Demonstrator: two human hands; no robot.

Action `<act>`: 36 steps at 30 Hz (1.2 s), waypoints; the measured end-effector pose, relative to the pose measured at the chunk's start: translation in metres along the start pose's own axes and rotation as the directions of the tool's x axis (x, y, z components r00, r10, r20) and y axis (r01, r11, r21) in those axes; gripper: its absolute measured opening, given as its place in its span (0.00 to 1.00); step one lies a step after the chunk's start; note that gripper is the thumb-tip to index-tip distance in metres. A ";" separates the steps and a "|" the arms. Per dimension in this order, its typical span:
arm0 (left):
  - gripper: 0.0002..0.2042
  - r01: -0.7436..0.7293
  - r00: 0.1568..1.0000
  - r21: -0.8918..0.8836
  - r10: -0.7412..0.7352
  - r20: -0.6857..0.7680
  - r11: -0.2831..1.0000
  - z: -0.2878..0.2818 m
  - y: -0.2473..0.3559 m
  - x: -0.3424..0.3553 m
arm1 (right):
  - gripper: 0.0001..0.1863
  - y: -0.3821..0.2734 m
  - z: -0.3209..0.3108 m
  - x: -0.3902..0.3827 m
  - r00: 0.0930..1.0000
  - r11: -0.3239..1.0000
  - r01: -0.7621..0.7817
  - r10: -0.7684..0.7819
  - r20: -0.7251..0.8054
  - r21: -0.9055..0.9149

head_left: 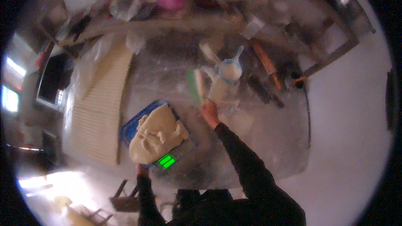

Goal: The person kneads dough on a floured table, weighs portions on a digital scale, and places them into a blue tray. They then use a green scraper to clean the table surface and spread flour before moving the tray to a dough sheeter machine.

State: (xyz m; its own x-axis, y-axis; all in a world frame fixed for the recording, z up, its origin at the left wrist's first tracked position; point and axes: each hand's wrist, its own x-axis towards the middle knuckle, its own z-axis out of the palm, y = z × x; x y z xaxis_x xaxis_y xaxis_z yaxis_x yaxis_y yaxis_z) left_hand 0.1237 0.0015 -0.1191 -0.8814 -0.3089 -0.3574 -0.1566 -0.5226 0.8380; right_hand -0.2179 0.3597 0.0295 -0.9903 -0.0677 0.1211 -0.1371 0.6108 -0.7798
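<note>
Your right hand [209, 113] is closed around the lower end of a green-edged dough scraper [196, 86], blade pointing away from you over the floured metal table [268, 142]; a strip of dough clings to the blade. Motion blur smears the scraper, so you can't make out its exact shape. Your left hand [143, 170] sits at the near edge of the scale [176, 155], mostly hidden under the big dough mass [157, 136]; you can't tell whether its fingers are curled or flat. The dough covers most of the blue tray [130, 127] on the scale, only the green display [166, 161] showing. Beyond the scraper stand a blue scoop of flour [230, 70] and a rolling pin [266, 63]. A ridged board [100, 109] lies left. The far clutter is too blurred to name.
</note>
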 end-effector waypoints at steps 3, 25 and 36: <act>0.23 0.014 1.000 0.014 -0.014 0.000 1.000 0.002 0.010 -0.002 | 0.06 -0.001 0.011 -0.021 0.885 0.878 0.465 -0.458 0.080 -0.114; 0.23 -0.044 0.977 0.204 -0.001 0.215 0.978 0.067 0.068 0.042 | 0.14 0.073 -0.247 -0.194 0.977 0.847 0.213 -0.185 0.105 -0.487; 0.16 0.160 0.986 0.366 -0.136 -0.091 0.917 0.084 0.030 -0.099 | 0.06 0.131 -0.297 -0.183 0.864 0.892 0.247 -0.026 0.503 -0.378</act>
State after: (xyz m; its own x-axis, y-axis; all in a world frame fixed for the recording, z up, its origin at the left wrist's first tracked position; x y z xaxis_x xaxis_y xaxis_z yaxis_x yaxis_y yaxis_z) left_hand 0.1686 0.0829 -0.0239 -0.8075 -0.3059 -0.5044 -0.4480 -0.2382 0.8617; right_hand -0.0488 0.6866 0.0874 -0.8629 -0.4707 -0.1841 -0.3585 0.8268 -0.4334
